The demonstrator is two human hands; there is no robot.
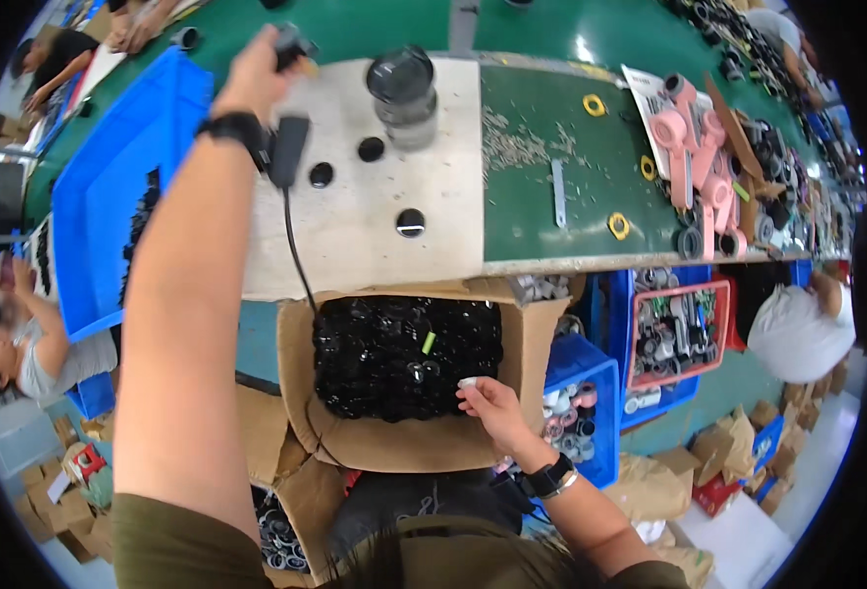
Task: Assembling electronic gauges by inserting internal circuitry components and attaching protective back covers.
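Observation:
My left hand reaches to the far side of the white work mat. Its fingers are closed on a dark grey part whose exact kind is blurred. Close to it stands a clear container with a dark top, and several black discs lie on the mat. Low in front of me, my right hand pinches a small whitish piece at the right side of an open cardboard box. Glossy black parts fill that box, with a small yellow-green piece on top.
A blue bin stands at left. Pink handheld parts, yellow rings and a flat metal strip lie on the green table at right. Blue crates and a pink basket sit below. A cable hangs from my left wrist.

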